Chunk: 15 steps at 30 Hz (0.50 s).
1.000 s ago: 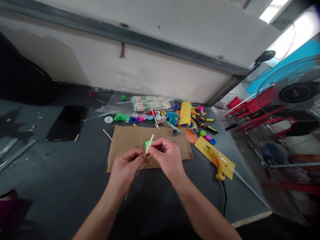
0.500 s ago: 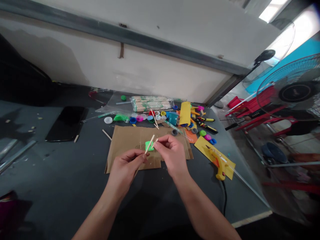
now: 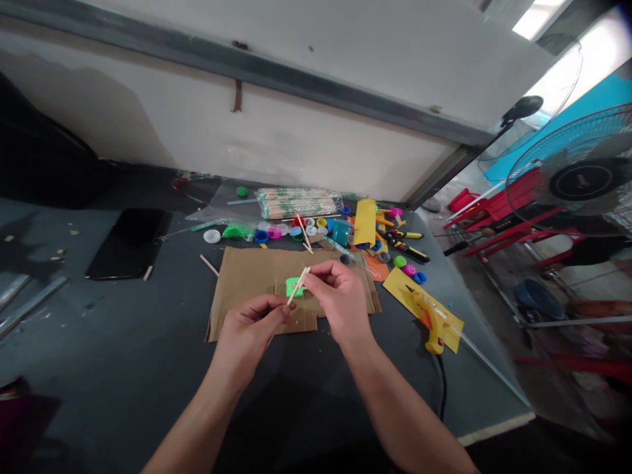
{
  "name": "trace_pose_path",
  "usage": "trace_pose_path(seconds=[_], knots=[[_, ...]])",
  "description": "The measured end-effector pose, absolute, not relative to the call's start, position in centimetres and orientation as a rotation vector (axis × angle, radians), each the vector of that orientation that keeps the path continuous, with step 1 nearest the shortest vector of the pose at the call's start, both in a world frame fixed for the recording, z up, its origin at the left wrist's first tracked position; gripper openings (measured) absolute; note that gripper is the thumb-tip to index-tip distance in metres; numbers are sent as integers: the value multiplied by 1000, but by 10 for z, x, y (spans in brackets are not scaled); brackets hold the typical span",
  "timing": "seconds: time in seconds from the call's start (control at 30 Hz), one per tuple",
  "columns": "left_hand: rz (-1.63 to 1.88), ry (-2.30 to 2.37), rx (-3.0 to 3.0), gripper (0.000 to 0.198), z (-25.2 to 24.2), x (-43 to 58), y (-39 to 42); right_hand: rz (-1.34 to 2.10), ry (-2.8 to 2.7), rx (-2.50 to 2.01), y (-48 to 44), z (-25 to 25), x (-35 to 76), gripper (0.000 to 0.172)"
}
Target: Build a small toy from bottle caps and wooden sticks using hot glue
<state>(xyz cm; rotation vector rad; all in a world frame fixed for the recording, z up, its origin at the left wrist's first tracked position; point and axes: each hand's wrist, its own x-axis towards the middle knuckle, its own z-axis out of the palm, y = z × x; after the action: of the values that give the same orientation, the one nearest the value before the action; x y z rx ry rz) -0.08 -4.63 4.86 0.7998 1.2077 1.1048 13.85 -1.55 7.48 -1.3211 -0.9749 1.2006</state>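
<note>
My left hand (image 3: 249, 329) is closed in a pinch on a thin wooden stick (image 3: 297, 286) that slants up to the right, with a green bottle cap (image 3: 293, 287) on it. My right hand (image 3: 338, 296) is also closed, its fingertips pinching at the stick's upper end beside the cap. Both hands hover over a brown cardboard sheet (image 3: 247, 280) lying on the dark table (image 3: 123, 342).
Behind the cardboard lie several coloured bottle caps (image 3: 276, 233), a bag of wooden sticks (image 3: 296, 201), a yellow sheet (image 3: 365, 222) and cutters (image 3: 407, 249). A yellow glue gun (image 3: 432, 322) rests at right. A black phone (image 3: 129, 242) lies at left. A fan (image 3: 577, 178) stands off the table's right edge.
My right hand drew slightly away from the stick and then came back to its upper end. The left hand kept its pinch in nearly the same place.
</note>
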Motion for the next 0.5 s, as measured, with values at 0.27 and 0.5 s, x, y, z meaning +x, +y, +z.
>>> trace_pose_path(seconds=[0.27, 0.5], knots=[[1091, 1223, 831, 5, 49, 0, -45, 1219, -987, -1338, -16, 76, 137, 15], [1087, 1226, 844, 4, 51, -1, -46, 1226, -1002, -1357, -15, 78, 139, 15]])
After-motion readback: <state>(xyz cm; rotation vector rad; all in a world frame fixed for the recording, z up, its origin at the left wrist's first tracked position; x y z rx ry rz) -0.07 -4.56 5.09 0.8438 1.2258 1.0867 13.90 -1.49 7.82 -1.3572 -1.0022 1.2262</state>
